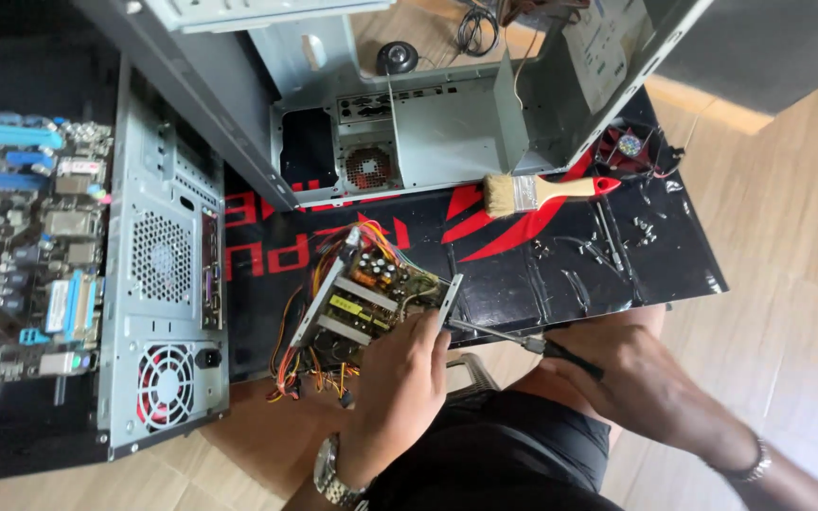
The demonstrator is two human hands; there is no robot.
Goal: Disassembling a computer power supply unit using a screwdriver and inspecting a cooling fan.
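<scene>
Opened power supply, held over a black mat.

Head view: left hand [400, 393] clamps the power supply [366, 293], an open metal box holding a circuit board, capacitors and coloured wires. Right hand [636, 378] is closed around a screwdriver [523, 341], tip at the box edge. Brush [546, 192] lies on the mat [560, 255]; two grey cases [168, 274] nearby.

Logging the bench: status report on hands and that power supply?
Left hand gripping opened power supply. Right hand holding screwdriver, tip at its casing. Paintbrush lies apart.
</scene>
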